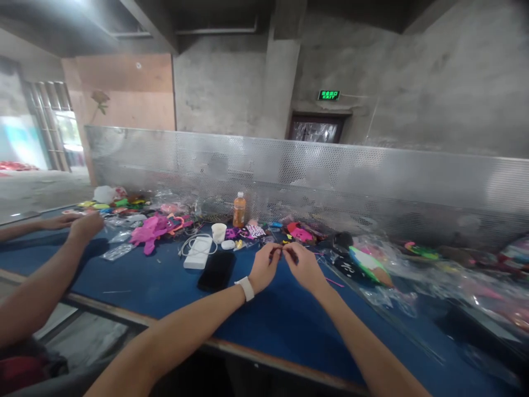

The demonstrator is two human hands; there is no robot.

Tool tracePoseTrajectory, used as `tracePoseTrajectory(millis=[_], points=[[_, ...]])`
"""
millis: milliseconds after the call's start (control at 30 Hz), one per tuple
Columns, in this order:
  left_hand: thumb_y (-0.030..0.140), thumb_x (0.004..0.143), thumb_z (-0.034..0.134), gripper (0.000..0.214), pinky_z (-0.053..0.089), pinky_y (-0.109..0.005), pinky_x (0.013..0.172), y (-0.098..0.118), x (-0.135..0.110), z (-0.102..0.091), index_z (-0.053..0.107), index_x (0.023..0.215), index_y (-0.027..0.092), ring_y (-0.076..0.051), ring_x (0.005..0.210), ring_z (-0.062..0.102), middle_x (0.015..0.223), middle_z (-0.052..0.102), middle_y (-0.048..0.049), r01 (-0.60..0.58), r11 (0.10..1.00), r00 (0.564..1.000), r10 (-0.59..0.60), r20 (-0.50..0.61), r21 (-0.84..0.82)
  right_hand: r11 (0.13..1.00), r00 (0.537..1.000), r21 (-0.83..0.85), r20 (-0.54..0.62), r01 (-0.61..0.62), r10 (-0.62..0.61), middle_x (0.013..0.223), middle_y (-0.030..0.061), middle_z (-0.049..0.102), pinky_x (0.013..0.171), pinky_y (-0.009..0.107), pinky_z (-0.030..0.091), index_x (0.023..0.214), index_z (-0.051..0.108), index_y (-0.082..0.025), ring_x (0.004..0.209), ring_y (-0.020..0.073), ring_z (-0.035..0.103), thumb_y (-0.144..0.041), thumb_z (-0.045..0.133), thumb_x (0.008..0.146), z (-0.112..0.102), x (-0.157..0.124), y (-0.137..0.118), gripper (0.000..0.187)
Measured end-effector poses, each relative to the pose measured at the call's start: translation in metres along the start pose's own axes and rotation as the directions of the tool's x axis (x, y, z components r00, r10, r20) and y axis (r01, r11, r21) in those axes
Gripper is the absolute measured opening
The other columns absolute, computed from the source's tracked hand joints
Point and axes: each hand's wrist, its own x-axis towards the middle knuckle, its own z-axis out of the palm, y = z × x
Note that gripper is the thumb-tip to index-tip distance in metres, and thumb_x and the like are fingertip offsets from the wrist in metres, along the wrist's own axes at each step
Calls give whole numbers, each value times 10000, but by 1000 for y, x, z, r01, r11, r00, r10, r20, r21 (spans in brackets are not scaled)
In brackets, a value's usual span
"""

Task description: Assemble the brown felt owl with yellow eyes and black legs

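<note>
My left hand (pixel 264 267), with a white band (pixel 246 288) at its wrist, meets my right hand (pixel 303 266) over the blue table (pixel 264 325). Thumbs and forefingers are pinched close together, fingertips nearly touching. Whatever lies between them is too small to make out. A black phone (pixel 217 271) rests left of my left hand. Beside the phone is a white power bank (pixel 198 252) with a coiled white cable. Thin pink strips (pixel 334 283) lie to the right of my right hand.
At the left, a co-worker's hands (pixel 85 227) work near clear plastic bags (pixel 118 251) and pink foam pieces (pixel 152 232). An orange drink bottle (pixel 239 209) and a white cup (pixel 219 232) stand toward the perforated metal panel (pixel 264 165). Colourful pieces and plastic bags (pixel 397 298) cover the right side.
</note>
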Motion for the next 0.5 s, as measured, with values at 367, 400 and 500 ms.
tracePoseTrajectory(millis=[367,400,500], points=[[370,1031,650,347,605,-449,940,3,6,-5,633,1310,165,-241,1103,680,1304,654,-114,-13,1000,999,12,-44,-15,999,991,17,-128,-31,33,1110,66,714,882,415,598,1149,683,-175,969,199,699,-380,621,1041,14,-25,1,240],[371,1030,652,352,604,-452,942,3,7,-6,631,1314,164,-243,1107,679,1307,653,-114,-12,1000,998,12,-59,-10,999,990,17,-136,-37,39,1117,68,714,877,413,601,1157,682,-174,966,198,700,-379,624,1040,14,-26,1,243],[371,1026,658,369,606,-455,936,-1,12,-13,623,1326,159,-247,1108,680,1306,651,-115,1,1000,997,1,-79,24,996,981,25,-172,-84,87,1123,69,711,846,399,609,1196,671,-170,936,191,703,-379,626,1040,14,-28,1,265]])
